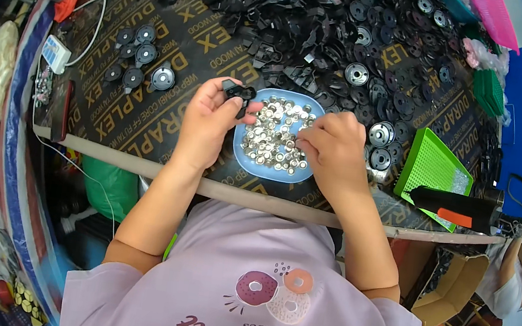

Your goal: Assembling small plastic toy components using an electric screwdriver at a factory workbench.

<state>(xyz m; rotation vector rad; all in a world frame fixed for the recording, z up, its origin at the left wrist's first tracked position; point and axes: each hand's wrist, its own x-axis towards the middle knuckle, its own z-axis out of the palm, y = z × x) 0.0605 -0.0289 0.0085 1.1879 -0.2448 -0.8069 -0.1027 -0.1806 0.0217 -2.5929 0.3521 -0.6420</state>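
My left hand [206, 121] is closed round a small black plastic part [238, 95], held up just past the left rim of a blue tray [240, 160]. Many small round silver metal pieces [271, 139] lie spread inside that tray. Over the tray's right side, my right hand [338, 149] has its thumb and fingers pinched together, pointing in toward the metal pieces. Whatever sits between those fingertips is hidden.
A large heap of black plastic parts [250, 6] covers the far side of the table. Several round black parts [146, 53] lie at left, near a white box with a cable [55, 54]. At right, a black-and-orange power tool [456, 209] lies across a green basket [426, 164]. Another person [507, 287] sits beyond.
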